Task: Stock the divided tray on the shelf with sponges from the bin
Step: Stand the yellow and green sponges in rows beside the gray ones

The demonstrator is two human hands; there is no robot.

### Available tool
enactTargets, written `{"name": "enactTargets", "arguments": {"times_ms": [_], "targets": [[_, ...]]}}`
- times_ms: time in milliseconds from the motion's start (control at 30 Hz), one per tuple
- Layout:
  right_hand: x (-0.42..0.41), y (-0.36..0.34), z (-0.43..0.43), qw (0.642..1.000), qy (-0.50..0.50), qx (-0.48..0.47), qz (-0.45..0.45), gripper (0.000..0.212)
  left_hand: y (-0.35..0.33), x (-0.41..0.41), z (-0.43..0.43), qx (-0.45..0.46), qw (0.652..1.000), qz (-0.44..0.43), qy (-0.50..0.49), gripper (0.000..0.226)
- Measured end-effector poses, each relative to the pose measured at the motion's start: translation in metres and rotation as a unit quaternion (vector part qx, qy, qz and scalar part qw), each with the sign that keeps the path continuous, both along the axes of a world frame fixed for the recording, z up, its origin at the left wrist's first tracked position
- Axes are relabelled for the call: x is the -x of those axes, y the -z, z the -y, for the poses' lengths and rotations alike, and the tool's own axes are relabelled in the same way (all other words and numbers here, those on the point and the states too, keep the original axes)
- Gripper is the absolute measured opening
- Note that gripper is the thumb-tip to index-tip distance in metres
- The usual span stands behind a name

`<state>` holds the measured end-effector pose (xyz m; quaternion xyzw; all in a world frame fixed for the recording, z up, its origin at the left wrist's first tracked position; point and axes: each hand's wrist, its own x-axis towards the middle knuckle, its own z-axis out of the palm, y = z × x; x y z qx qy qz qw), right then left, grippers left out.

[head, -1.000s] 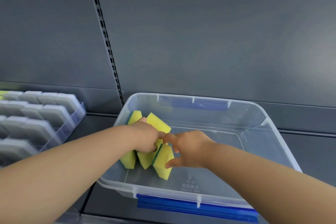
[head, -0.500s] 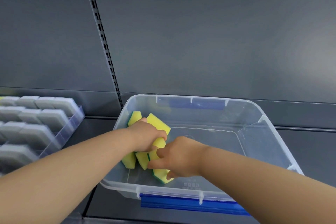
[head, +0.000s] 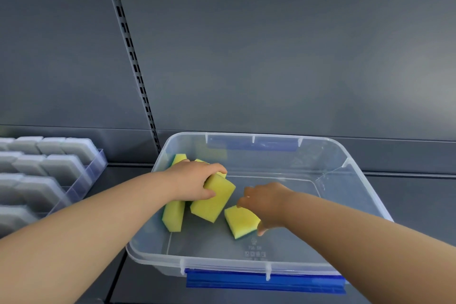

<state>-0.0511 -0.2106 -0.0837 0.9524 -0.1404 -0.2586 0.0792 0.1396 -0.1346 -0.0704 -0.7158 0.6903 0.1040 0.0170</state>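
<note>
A yellow rectangular foam sponge [head: 213,201] lies tilted in the left part of the clear plastic bin with blue latches [head: 355,180]. The left hand [head: 191,180] clasps its far end with curled fingers. Just right of it, the right hand [head: 267,202] pinches a second yellow sponge with a green edge [head: 240,222] between thumb and fingers. A third yellow sponge [head: 172,216] stands near the bin's left wall. Far left on the dark grey shelf [head: 148,289], the clear divided tray [head: 98,163] holds rows of grey sponges [head: 61,168].

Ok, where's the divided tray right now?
Head view, far left edge: the divided tray sits on the shelf, left of the clear bin and apart from it, its rows holding grey sponges.
</note>
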Motion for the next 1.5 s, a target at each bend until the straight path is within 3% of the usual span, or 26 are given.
{"name": "enactTargets", "arguments": {"times_ms": [100, 200, 433, 567, 700, 867, 1033, 1333, 1500], "targets": [[-0.013, 0.007, 0.003, 1.000, 0.005, -0.017, 0.022, 0.079, -0.001, 0.001, 0.001, 0.004, 0.999, -0.035, 0.004, 0.059], [-0.027, 0.012, 0.005, 0.999, -0.014, 0.012, 0.044, 0.071, 0.000, -0.001, -0.008, 0.012, 0.999, -0.033, 0.012, 0.062], [-0.018, 0.008, 0.016, 0.995, 0.085, 0.028, -0.036, 0.077, -0.006, -0.008, -0.021, 0.005, 1.000, -0.029, 0.008, 0.059], [0.006, -0.008, 0.029, 0.974, 0.199, -0.025, 0.105, 0.072, -0.011, -0.004, -0.012, -0.006, 0.998, -0.049, -0.026, 0.060], [0.034, -0.020, 0.040, 0.922, 0.296, -0.135, 0.209, 0.094, -0.014, 0.016, 0.006, -0.033, 0.997, -0.056, -0.033, 0.066], [0.069, -0.023, 0.038, 0.886, 0.337, -0.149, 0.282, 0.078, -0.017, 0.051, 0.024, -0.051, 0.996, -0.069, -0.014, 0.067], [0.089, -0.016, 0.030, 0.920, 0.305, -0.059, 0.238, 0.054, -0.009, 0.084, 0.028, -0.096, 0.993, -0.067, 0.019, 0.072], [0.096, -0.011, 0.026, 0.948, 0.265, -0.104, 0.141, 0.046, 0.003, 0.110, 0.019, -0.138, 0.990, 0.008, 0.040, 0.060], [0.093, -0.039, 0.035, 0.920, 0.261, -0.128, 0.264, 0.038, -0.029, 0.113, 0.011, -0.039, 0.999, -0.004, -0.028, 0.061]]}}
